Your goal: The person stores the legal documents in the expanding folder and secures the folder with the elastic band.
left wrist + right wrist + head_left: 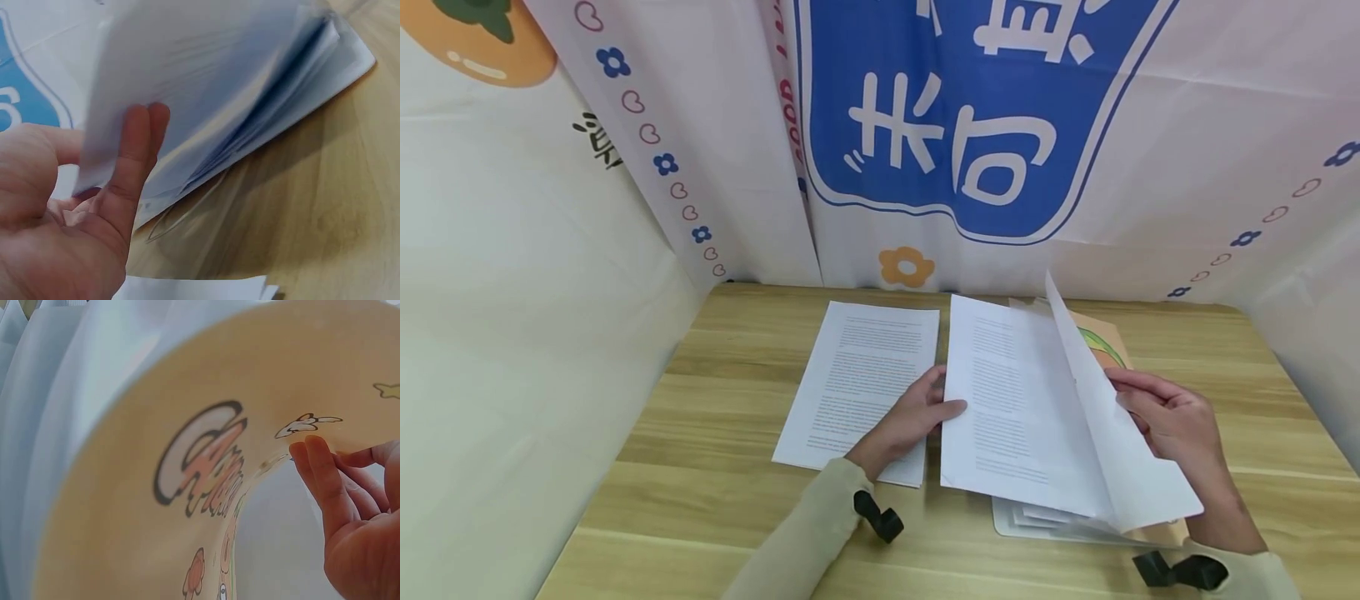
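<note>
My left hand (pixel 917 408) pinches the left edge of a printed sheet (pixel 1000 375), with the thumb on top and the fingers beneath. This sheet lies over an opened document folder (pixel 1002 523), whose pale rounded corner and several page edges show below it. My right hand (pixel 1176 421) holds the edge of a raised, bent white leaf (pixel 1120 433) at the folder's right side. In the right wrist view, its fingers pinch the edge of a curved tan cover (pixel 125 487) with cartoon prints. How the leaf and cover join is hidden.
A stack of printed papers (pixel 865 383) lies on the wooden table (pixel 700 467), left of the folder and partly under my left forearm. A printed cloth (pixel 865 242) hangs along the table's back edge. In the left wrist view a thin loop (pixel 187 215) sticks out by the folder.
</note>
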Motion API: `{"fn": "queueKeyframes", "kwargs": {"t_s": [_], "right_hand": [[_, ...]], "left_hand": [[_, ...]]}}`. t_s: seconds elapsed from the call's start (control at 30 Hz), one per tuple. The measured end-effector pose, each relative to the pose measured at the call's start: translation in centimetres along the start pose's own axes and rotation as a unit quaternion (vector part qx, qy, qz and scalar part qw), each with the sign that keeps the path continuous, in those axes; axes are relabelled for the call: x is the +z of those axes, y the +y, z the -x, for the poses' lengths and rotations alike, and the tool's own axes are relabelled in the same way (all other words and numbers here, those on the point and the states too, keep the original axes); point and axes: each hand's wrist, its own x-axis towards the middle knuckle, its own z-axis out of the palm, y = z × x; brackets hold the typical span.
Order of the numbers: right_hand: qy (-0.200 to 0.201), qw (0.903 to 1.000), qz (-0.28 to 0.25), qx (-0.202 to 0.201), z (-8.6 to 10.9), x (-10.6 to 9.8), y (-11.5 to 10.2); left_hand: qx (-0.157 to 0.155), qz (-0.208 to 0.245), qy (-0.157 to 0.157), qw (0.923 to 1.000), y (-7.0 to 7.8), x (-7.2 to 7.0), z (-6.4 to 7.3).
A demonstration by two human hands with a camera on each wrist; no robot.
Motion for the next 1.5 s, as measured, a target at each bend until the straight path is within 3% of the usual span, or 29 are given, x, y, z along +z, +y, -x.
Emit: {"fn": "queueKeyframes", "kwargs": {"t_s": [0.2,0.37,0.6,0.93,1.13,1.27,1.4,1.5], "right_hand": [[-0.004,0.9989,-0.043,0.018,-0.1,0.0,-0.1],[0.005,1.0000,0.004,0.004,0.0,-0.1,-0.1],[0.010,1.0000,0.003,0.000,0.0,-0.3,0.0],[0.011,0.9997,-0.020,0.001,0.1,-0.3,0.0],[0.017,0.9999,-0.003,0.001,0.0,0.0,-0.2],[0.017,0.9998,0.002,-0.002,0.0,0.2,-0.2],[0.025,0.9994,0.021,-0.012,0.2,0.2,0.0],[0.025,0.9997,0.000,-0.005,0.1,0.2,0.1]], "left_hand": [[-0.015,-0.054,0.035,0.9978,0.0,0.3,-0.1],[-0.018,-0.040,0.062,0.9971,-0.2,-0.4,0.1],[0.014,0.004,0.026,0.9996,-0.6,-0.6,0.0],[0.020,0.008,0.000,0.9998,-1.0,1.9,-1.3],[0.036,0.007,-0.006,0.9993,-1.3,2.9,-1.9],[0.031,0.022,-0.011,0.9992,-1.4,3.7,-2.1],[0.030,0.011,-0.025,0.9992,-1.6,4.7,-2.4],[0.028,-0.023,-0.027,0.9990,-1.6,5.3,-2.6]]}}
